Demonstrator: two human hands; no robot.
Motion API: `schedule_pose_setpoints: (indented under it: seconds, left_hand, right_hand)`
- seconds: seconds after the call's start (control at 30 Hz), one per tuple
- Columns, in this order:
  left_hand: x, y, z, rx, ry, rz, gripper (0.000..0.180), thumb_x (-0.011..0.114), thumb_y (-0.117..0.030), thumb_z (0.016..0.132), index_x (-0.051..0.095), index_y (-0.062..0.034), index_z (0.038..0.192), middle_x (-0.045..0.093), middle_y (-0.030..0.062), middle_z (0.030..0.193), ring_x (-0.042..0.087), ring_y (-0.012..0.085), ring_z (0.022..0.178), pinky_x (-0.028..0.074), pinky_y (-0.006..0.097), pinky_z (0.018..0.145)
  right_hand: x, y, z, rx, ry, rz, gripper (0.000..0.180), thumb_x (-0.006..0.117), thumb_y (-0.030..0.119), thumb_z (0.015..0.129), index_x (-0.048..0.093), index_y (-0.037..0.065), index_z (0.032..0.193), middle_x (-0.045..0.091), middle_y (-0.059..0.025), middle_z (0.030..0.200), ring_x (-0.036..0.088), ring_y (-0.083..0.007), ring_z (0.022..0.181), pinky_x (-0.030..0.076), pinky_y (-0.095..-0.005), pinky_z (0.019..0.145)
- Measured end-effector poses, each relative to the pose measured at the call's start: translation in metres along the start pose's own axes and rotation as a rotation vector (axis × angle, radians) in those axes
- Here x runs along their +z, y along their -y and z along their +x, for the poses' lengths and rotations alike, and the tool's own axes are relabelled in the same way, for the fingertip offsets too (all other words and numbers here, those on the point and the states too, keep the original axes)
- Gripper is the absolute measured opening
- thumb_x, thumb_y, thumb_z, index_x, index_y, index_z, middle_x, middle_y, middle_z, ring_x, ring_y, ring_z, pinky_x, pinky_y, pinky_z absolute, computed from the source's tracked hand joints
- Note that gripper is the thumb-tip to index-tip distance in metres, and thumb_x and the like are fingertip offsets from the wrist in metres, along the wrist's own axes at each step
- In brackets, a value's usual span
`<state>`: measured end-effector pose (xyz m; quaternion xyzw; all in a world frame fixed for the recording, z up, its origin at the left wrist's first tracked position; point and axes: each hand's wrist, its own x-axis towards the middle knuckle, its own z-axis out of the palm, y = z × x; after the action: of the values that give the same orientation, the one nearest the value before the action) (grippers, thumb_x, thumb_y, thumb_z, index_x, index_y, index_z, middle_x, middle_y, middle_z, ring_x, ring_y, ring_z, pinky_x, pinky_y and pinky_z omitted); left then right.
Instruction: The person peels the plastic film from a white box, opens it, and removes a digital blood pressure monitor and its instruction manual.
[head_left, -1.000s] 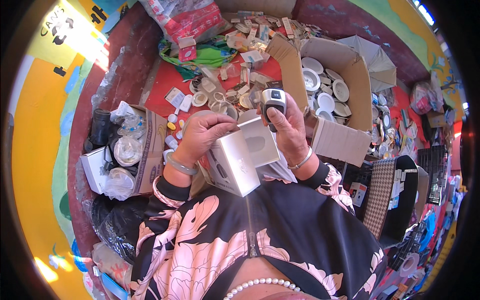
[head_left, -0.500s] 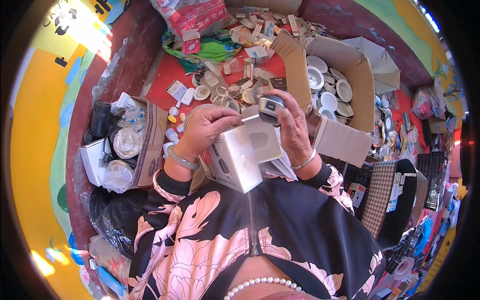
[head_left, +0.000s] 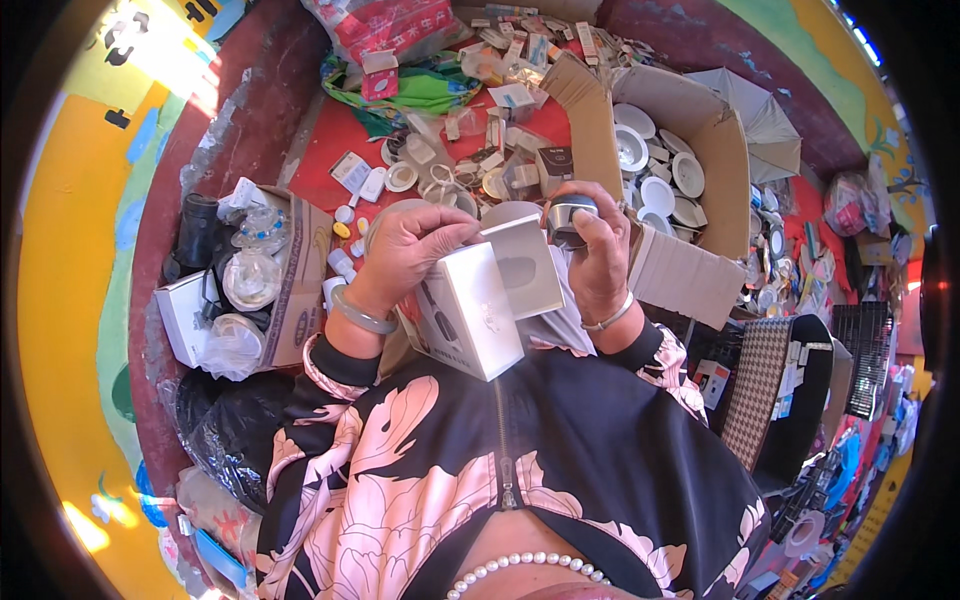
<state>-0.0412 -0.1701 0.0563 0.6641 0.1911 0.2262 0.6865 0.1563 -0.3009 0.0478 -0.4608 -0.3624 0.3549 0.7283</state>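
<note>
A small white box (head_left: 470, 315) w/ its lid flap (head_left: 525, 265) swung open sits at centre, held up in front of the person's chest. Compared w/ a second ago, the box is at much the same spot, but the round dark object w/ a silver rim (head_left: 568, 218) has dropped from above the box to just beside the flap's upper right edge.

The left hand (head_left: 405, 250) grips the box from its upper left, fingers curled closed over the top edge; a pale bangle sits on that wrist. The right hand (head_left: 600, 250) is closed on the round object, thumb and fingers (head_left: 590, 205) wrapped around its sides; a thin bracelet on that wrist.

Beyond the hands, a red cloth (head_left: 330, 160) on the floor is strewn w/ small round fittings, packets and scraps. To the right, an open cardboard carton (head_left: 720, 130) holds white round dishes. To the left, another carton (head_left: 300, 290) holds clear plastic-wrapped pieces. Nearest the lens: a black top w/ pink flower print (head_left: 500, 460) and a pearl necklace.
</note>
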Motion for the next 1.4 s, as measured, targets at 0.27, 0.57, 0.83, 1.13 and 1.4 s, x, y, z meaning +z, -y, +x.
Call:
schedule_pose_setpoints:
  seconds: [0.27,0.57,0.83,1.13,1.4]
  left_hand:
    - [-0.001,-0.001,0.002,0.002,0.005,0.02,0.018,0.063,-0.014,0.091,0.067,0.0022,0.097,0.067,0.0059,0.09,0.064,0.0126,0.084,0.049,0.024,0.078]
    - [0.005,-0.007,0.02,0.057,0.045,0.076,0.064,0.073,-0.009,0.081,0.045,-0.0057,0.138,0.048,0.0072,0.131,0.053,0.013,0.104,0.048,0.027,0.088]
    - [0.004,-0.009,0.023,-0.005,0.199,-0.137,0.054,0.071,-0.002,0.081,0.051,-0.0073,0.131,0.058,0.0027,0.119,0.057,0.012,0.1,0.047,0.026,0.09]
    - [0.0,0.007,0.022,0.018,-0.047,-0.213,0.033,0.069,-0.007,0.086,0.051,-0.006,0.113,0.062,0.0052,0.1,0.062,0.0121,0.092,0.052,0.024,0.079]
    - [-0.004,0.007,0.021,-0.149,-0.139,-0.366,0.028,0.066,-0.018,0.09,0.051,-0.0043,0.11,0.063,0.008,0.101,0.065,0.0154,0.085,0.055,0.027,0.076]
  right_hand:
    - [0.007,-0.005,0.017,0.458,-0.059,0.517,0.043,0.039,0.042,0.1,0.054,0.002,0.108,0.065,-0.0212,0.09,0.056,-0.0202,0.062,0.046,-0.03,0.057]
    - [0.013,0.006,0.021,0.768,0.238,0.273,0.055,0.032,0.05,0.101,0.054,0.001,0.11,0.064,-0.0206,0.081,0.053,-0.0164,0.042,0.039,-0.0244,0.036]
    - [0.028,0.008,0.027,0.762,0.157,0.095,0.056,0.041,0.049,0.099,0.055,-0.002,0.117,0.063,-0.0091,0.08,0.057,-0.0123,0.053,0.045,-0.0232,0.042]
    - [-0.003,0.006,0.029,0.77,0.351,0.414,0.063,0.025,0.045,0.103,0.048,-0.007,0.128,0.063,-0.0247,0.11,0.069,-0.0268,0.084,0.06,-0.0304,0.065]
    - [-0.011,0.005,0.017,0.591,0.291,0.518,0.049,0.036,0.035,0.103,0.046,-0.004,0.131,0.063,-0.024,0.112,0.068,-0.0234,0.092,0.055,-0.0262,0.073]
